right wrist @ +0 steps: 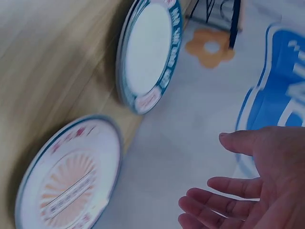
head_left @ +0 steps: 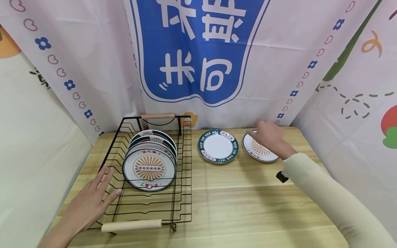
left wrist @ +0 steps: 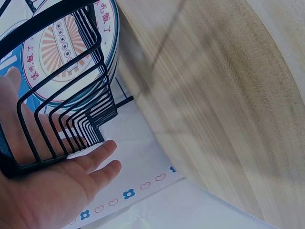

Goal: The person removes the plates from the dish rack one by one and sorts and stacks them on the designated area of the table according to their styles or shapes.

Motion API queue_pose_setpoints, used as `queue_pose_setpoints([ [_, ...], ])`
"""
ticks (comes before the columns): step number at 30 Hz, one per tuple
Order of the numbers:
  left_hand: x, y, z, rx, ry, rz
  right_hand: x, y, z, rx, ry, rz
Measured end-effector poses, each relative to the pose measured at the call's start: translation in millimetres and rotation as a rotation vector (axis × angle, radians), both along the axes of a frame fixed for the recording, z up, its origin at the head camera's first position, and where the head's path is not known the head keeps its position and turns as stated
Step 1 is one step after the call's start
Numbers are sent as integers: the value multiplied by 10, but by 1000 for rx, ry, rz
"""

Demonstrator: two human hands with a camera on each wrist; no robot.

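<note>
Several round plates stand upright, one behind another, in a black wire dish rack; the front one has an orange sunburst print. My left hand is at the rack's left side, fingers extended, along the wires in the left wrist view; firm contact cannot be told. My right hand is above a white sunburst plate at the back right, partly hiding it. In the right wrist view this hand has loosely bent fingers and holds nothing. Left of that plate lies a green-rimmed plate, apparently atop another.
All of this stands on a light wooden table. Wooden handles cap the rack's front and back. A printed cloth hangs behind the table, with light cloth walls on both sides. A small black object is beside the right sleeve.
</note>
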State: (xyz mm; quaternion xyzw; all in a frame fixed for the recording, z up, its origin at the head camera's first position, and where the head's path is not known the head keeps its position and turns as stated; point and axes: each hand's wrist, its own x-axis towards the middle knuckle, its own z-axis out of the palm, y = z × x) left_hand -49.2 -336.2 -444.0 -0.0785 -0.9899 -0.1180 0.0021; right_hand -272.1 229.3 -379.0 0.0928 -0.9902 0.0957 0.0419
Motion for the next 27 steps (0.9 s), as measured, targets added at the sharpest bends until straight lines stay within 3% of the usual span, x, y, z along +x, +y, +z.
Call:
queue_pose_setpoints([
  [14,11,7,23,0,-12,7,331,-1088,490,42,69,228],
  [27,4,12,5,-3,-11,6,609,-1772,600,111,139,444],
])
